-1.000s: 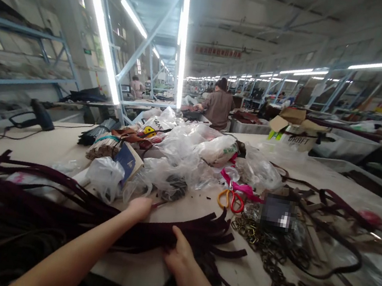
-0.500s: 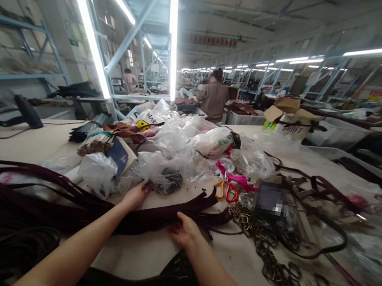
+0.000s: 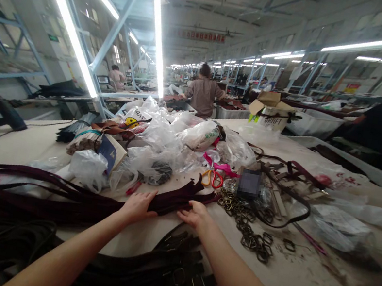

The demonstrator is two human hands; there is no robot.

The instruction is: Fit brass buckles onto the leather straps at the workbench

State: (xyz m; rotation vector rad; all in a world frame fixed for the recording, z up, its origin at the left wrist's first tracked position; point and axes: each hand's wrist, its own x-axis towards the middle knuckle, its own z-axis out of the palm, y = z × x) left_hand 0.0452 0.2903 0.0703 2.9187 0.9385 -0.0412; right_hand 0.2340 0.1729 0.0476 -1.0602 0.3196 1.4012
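1. Here we go: the left hand (image 3: 137, 206) and right hand (image 3: 196, 214) are apart, both down on a bundle of burgundy leather straps (image 3: 175, 203). Gripping or just pressing? Can't tell from here!
2. That bundle lies between the hands and runs away left of the left hand along the counter (image 3: 143, 248).
3. Ahead of the right hand, orange-handled scissors (image 3: 212, 179); to its right, a heap of brass buckles (image 3: 248, 227).
4. Ahead of the left hand, crumpled plastic bags (image 3: 151, 156).
5. Nearer than both hands, dark straps with metal buckles (image 3: 171, 272) hang along the counter's edge.
6. Far ahead, a co-worker in a brown shirt (image 3: 203, 96) stands beyond the bags.
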